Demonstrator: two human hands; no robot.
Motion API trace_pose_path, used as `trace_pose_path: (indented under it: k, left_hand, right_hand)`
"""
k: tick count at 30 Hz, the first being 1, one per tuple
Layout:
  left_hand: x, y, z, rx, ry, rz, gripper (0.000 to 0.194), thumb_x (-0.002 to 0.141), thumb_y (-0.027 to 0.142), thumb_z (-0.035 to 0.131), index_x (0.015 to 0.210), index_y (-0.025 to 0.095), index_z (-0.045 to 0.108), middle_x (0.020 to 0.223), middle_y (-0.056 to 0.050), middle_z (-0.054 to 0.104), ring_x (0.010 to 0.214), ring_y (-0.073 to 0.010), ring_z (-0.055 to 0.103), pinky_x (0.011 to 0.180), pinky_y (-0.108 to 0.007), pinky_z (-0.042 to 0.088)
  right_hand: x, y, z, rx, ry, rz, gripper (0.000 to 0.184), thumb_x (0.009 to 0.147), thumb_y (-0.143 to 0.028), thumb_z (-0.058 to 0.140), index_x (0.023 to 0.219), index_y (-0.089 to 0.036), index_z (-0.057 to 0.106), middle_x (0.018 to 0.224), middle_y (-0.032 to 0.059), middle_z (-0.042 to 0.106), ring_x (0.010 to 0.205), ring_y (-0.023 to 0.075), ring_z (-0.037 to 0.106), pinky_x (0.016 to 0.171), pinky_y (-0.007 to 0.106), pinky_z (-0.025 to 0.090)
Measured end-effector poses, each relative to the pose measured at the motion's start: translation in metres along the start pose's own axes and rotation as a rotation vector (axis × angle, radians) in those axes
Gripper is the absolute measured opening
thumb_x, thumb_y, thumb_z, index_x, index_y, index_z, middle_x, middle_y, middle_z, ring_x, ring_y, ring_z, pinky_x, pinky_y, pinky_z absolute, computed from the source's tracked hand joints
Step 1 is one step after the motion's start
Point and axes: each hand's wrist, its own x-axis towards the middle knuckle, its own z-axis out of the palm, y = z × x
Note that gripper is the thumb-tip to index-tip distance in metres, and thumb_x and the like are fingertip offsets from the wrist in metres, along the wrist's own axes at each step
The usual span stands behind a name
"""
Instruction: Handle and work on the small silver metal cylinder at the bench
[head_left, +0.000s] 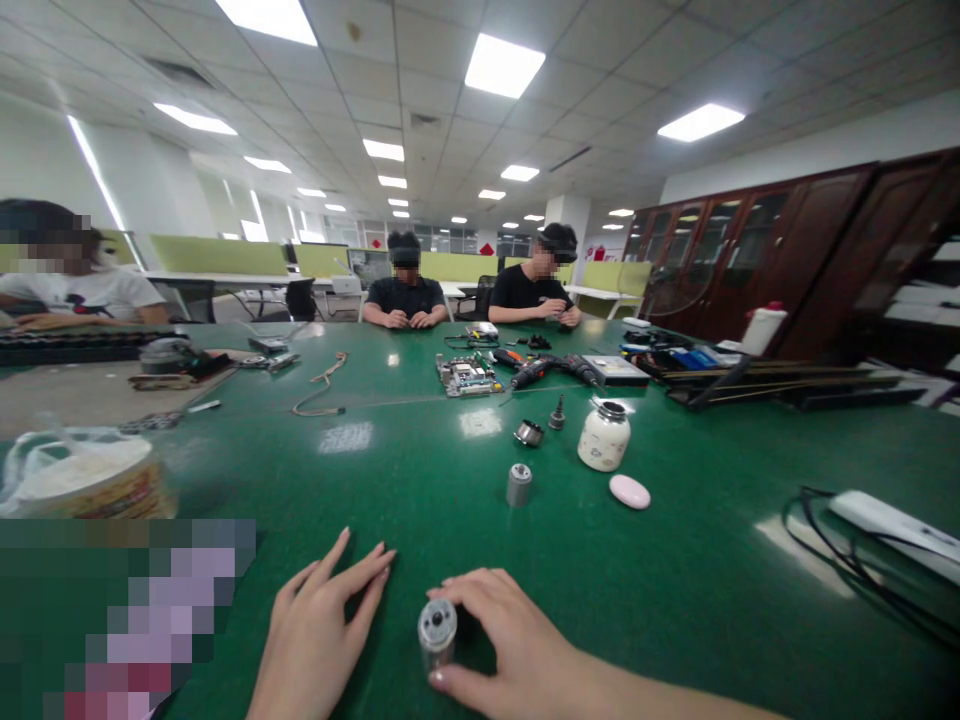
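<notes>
My right hand point(502, 640) curls round a small silver cylindrical motor point(437, 635), thumb on the near side and fingertips on the far side. The motor stands upright, its round end with a dark centre facing up. To its left, my left hand point(319, 620) rests over the green table with fingers spread and holds nothing. A second silver motor point(518, 485) stands farther forward. Behind that one lie a short metal ring-shaped part point(529, 432) and a dark part with a shaft point(556, 412).
A cream jar point(604, 437) stands open beside a pink oval lid point(630, 491). Farther back lie a circuit board point(469, 375) and power drills point(532, 370). A white power strip point(896, 525) with black cable is at right, a tub point(94, 480) at left. Several people sit round the table.
</notes>
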Motion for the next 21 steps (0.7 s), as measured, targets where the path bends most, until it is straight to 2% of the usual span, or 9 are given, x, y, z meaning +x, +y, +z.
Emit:
trace_pose_path:
  k: [3, 5, 7, 9, 11, 14, 21]
  left_hand:
    - [0.003, -0.001, -0.003, -0.045, 0.046, -0.012, 0.023, 0.082, 0.041, 0.059, 0.098, 0.036, 0.074, 0.104, 0.0, 0.074, 0.113, -0.0298, 0.061, 0.091, -0.049, 0.049]
    - [0.005, 0.003, -0.009, -0.116, 0.119, -0.008, 0.022, 0.08, 0.045, 0.061, 0.093, 0.034, 0.075, 0.099, -0.001, 0.075, 0.103, -0.0286, 0.066, 0.088, -0.048, 0.052]
    - [0.005, 0.016, -0.017, -0.237, 0.22, 0.021, 0.026, 0.08, 0.048, 0.062, 0.094, 0.03, 0.073, 0.099, -0.002, 0.075, 0.098, -0.026, 0.068, 0.088, -0.044, 0.053]
    - [0.001, 0.033, -0.025, -0.385, 0.292, 0.062, 0.026, 0.082, 0.042, 0.062, 0.1, 0.025, 0.069, 0.101, -0.003, 0.073, 0.094, -0.0212, 0.069, 0.086, -0.036, 0.056]
    - [-0.005, 0.05, -0.031, -0.517, 0.278, 0.112, 0.021, 0.084, 0.033, 0.062, 0.102, 0.023, 0.065, 0.097, -0.003, 0.073, 0.087, -0.0169, 0.07, 0.079, -0.028, 0.058]
    - [-0.015, 0.067, -0.032, -0.629, 0.205, 0.182, 0.016, 0.085, 0.024, 0.061, 0.1, 0.022, 0.062, 0.09, -0.001, 0.073, 0.082, -0.014, 0.071, 0.074, -0.022, 0.059]
    - [-0.019, 0.067, -0.028, -0.695, 0.119, 0.163, 0.02, 0.086, 0.018, 0.06, 0.105, 0.021, 0.057, 0.093, -0.003, 0.073, 0.085, -0.0142, 0.071, 0.078, -0.023, 0.059]
  right_hand:
    - [0.0, 0.001, 0.0, -0.008, 0.002, 0.0, 0.053, 0.074, -0.037, 0.072, 0.122, -0.023, 0.055, 0.121, 0.0036, 0.06, 0.112, 0.0185, 0.051, 0.097, 0.031, 0.037]
    - [0.0, 0.0, 0.0, -0.013, 0.004, 0.004, 0.052, 0.074, -0.036, 0.072, 0.121, -0.023, 0.055, 0.12, 0.0032, 0.061, 0.111, 0.0184, 0.052, 0.097, 0.031, 0.038]
    - [0.0, -0.002, -0.001, -0.014, 0.004, 0.006, 0.051, 0.074, -0.035, 0.072, 0.121, -0.024, 0.055, 0.121, 0.003, 0.06, 0.111, 0.0182, 0.051, 0.097, 0.031, 0.038]
    - [0.0, -0.004, -0.001, -0.015, -0.001, 0.003, 0.05, 0.075, -0.034, 0.072, 0.121, -0.024, 0.055, 0.121, 0.0032, 0.06, 0.112, 0.0183, 0.051, 0.097, 0.031, 0.037]
    - [0.0, -0.007, -0.002, -0.017, -0.008, 0.0, 0.048, 0.077, -0.032, 0.07, 0.121, -0.023, 0.055, 0.12, 0.0038, 0.06, 0.11, 0.0186, 0.051, 0.096, 0.032, 0.038]
    - [0.001, -0.01, -0.003, -0.024, -0.018, 0.004, 0.043, 0.079, -0.029, 0.067, 0.119, -0.022, 0.054, 0.116, 0.0049, 0.061, 0.106, 0.019, 0.053, 0.093, 0.033, 0.04]
    - [0.003, -0.012, -0.002, -0.033, -0.024, -0.007, 0.037, 0.081, -0.027, 0.064, 0.116, -0.021, 0.055, 0.113, 0.0067, 0.06, 0.105, 0.0202, 0.053, 0.093, 0.035, 0.042]
